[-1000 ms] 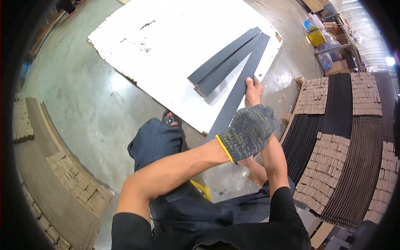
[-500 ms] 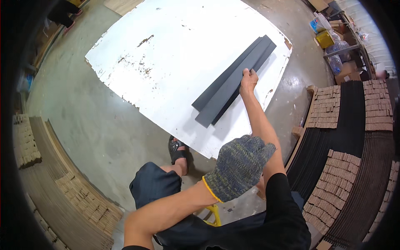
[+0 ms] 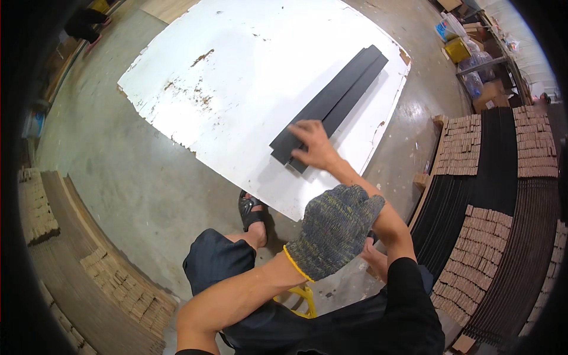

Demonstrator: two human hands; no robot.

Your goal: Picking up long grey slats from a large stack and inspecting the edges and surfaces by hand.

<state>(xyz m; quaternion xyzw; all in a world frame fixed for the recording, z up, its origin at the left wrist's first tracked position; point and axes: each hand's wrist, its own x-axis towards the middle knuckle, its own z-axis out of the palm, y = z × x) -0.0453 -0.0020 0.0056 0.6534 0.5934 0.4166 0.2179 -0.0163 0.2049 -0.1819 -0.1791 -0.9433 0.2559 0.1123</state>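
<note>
Long dark grey strips (image 3: 340, 89) lie side by side and partly stacked on a white board, slanting from near centre to far right. My bare right hand (image 3: 315, 145) is over their near end, thumb and fingers apart and a little blurred, gripping nothing that I can see. My left hand (image 3: 334, 231) wears a grey knitted glove with a yellow cuff. It is curled closed above my right forearm, beyond the near corner of the board. Its palm side is hidden, so whatever it may hold cannot be made out.
The worn white board (image 3: 248, 77) has chipped edges and brown stains. Bundles of dark strips with cardboard-brown ends (image 3: 473, 248) are stacked on the right, and similar stacks (image 3: 118, 278) on the left. A cluttered shelf (image 3: 485, 65) stands far right. Another person's legs (image 3: 86, 26) show far left.
My right hand has let go of the strips' middle and moved left and nearer, to their near end. The strips now lie closer together. My left hand has barely shifted.
</note>
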